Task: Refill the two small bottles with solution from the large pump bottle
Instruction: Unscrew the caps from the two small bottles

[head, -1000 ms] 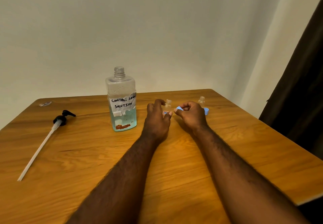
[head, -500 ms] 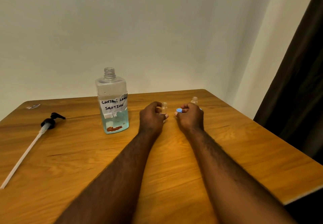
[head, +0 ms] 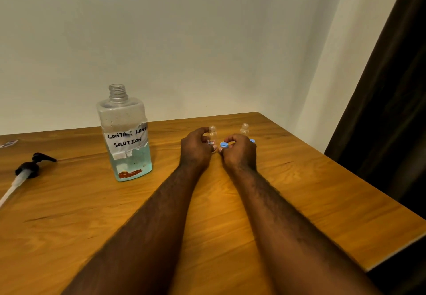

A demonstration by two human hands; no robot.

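We saw the large bottle point(head: 125, 133) standing upright on the wooden tabletop point(head: 299, 191), left of both hands. Its threaded neck was uncapped. A torn white label on its front read "CONTACT LENS SOLUTION" in handwriting. Pale blue-green liquid filled roughly its lower third, and the clear part above was dotted with droplets. The black pump head point(head: 34, 164) lay on its side well to the left of it, its white dip tube running off the picture's left edge.

The left hand point(head: 196, 152) rested on the tabletop with its grip curled round a small clear bottle point(head: 211, 137), which stood upright with its neck uncapped and a small red-and-white sticker on its side. We could not tell whether it held any liquid.

Just beside it, the right hand point(head: 239, 152) had its grip narrowed to a pinch on a light blue cap point(head: 224, 144), held close to that bottle's side, low and near the tabletop.

Beyond the right hand stood the second small bottle point(head: 244, 129), upright, uncapped and touched by neither hand; its contents were also too small for us to judge. A second blue cap point(head: 252, 140) lay just to its right, partly hidden by the right hand's knuckles.

A small flat wrapper-like scrap point(head: 9, 143) lay at the far left edge, and a dark curtain point(head: 391, 110) hung to the right.
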